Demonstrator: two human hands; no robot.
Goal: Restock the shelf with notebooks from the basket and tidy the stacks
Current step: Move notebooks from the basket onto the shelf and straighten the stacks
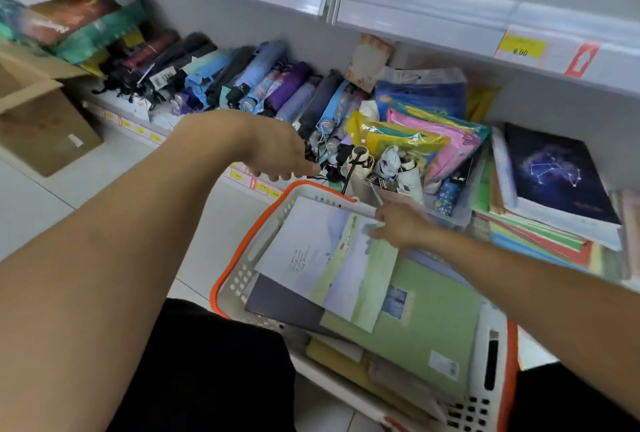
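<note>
A white basket with an orange rim sits low in front of me, holding several notebooks. On top lies a pale lilac-and-green notebook, over a green one and a dark one. My right hand pinches the far edge of the top notebook. My left hand reaches over the basket's far rim toward the folded umbrellas, fingers curled down; whether it holds anything is hidden. A dark constellation notebook tops a stack on the lower shelf at right.
Folded umbrellas fill the lower shelf at left and centre. Coloured plastic folders lean beside them. The upper shelf overhangs with price tags. A cardboard box stands on the floor at left.
</note>
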